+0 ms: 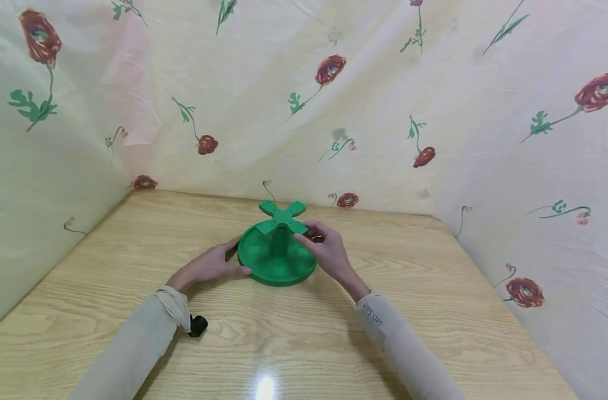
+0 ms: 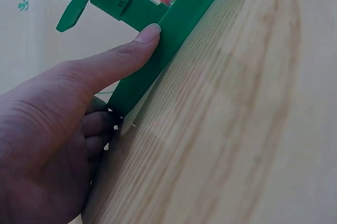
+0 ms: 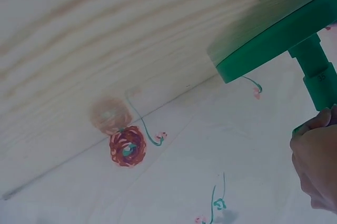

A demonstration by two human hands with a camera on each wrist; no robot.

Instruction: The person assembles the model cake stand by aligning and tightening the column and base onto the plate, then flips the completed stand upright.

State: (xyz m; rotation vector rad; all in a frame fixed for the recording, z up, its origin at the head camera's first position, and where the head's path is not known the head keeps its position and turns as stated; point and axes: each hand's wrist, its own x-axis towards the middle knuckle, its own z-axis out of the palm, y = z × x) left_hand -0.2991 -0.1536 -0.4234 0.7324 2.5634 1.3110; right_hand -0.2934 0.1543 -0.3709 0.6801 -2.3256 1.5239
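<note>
In the middle of the head view stands a green plastic stand: a round, rimmed base [image 1: 279,281], a central post [image 1: 280,244] and a four-armed cross top [image 1: 282,216]. My left hand [image 1: 215,263] grips the base at its left edge. In the left wrist view the thumb [image 2: 150,33] presses on the outer rim [image 2: 176,31], and the other fingers go behind it. On the right, my right hand [image 1: 330,251] holds an arm of the cross between thumb and fingers. The right wrist view shows that hand [image 3: 318,155] up at the top, above the post [image 3: 320,76].
A pale wood-grain table [image 1: 423,311] lies under the stand. Behind it and at both sides hangs a cream sheet [image 1: 254,100] printed with red flowers. A small black cylindrical piece [image 1: 198,326] shows beside the left sleeve [image 1: 149,328].
</note>
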